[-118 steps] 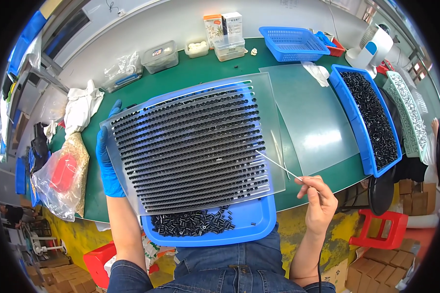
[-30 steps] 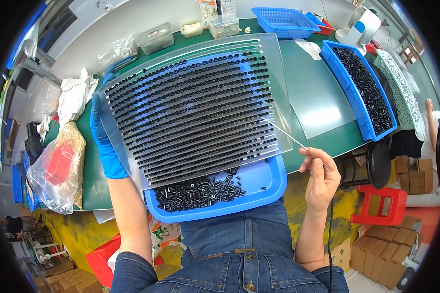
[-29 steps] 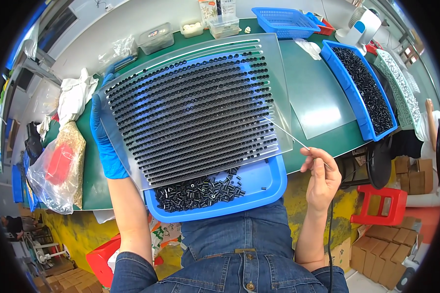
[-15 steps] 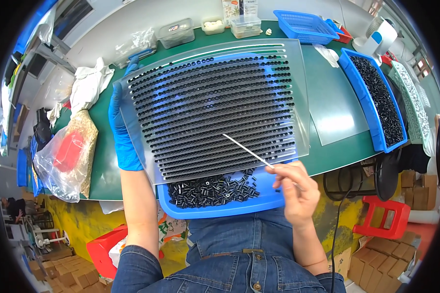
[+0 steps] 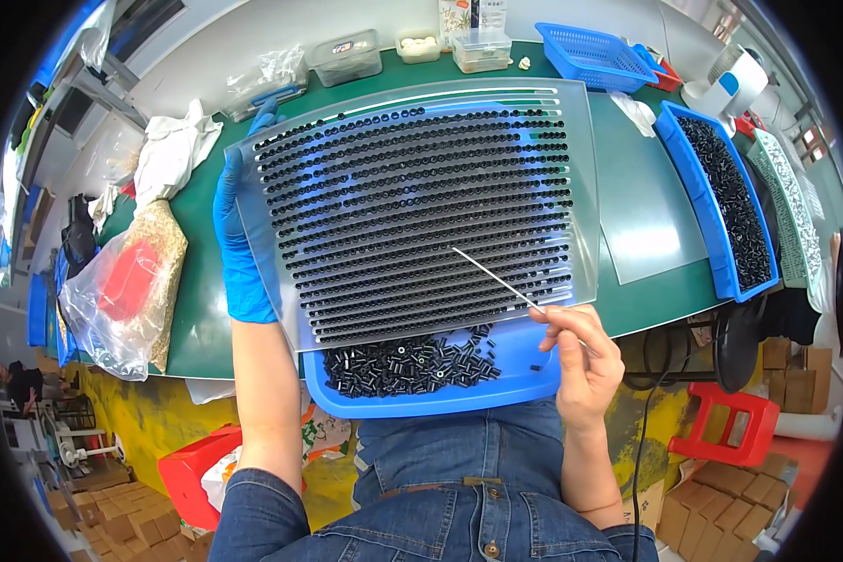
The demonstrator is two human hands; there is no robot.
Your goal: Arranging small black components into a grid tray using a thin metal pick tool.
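My left hand (image 5: 241,229), in a blue glove, grips the left edge of a clear slotted plate (image 5: 584,206). Rows of small black cylindrical parts (image 5: 412,178) fill most of its slots; the topmost slot shows none. Bare, my right hand (image 5: 585,361) pinches a thin white stick (image 5: 496,278), whose tip lies over the lower middle rows. Whether the tip touches the parts I cannot tell. Beneath the plate, a blue tray (image 5: 384,408) holds a heap of loose black parts (image 5: 403,367) along its near side. The plate hides the rest of the tray.
Blue bin (image 5: 667,120) of black parts stands at right, beside a pale green basket (image 5: 768,159) of light pieces. Another clear sheet (image 5: 651,234) lies on the green table (image 5: 197,318). A bag of pale grains (image 5: 164,253) rests at left. Red stools (image 5: 768,426) flank me below.
My right hand and the stick have shifted right, so the tip has moved right and slightly up across the rows. The left hand keeps its grip on the plate.
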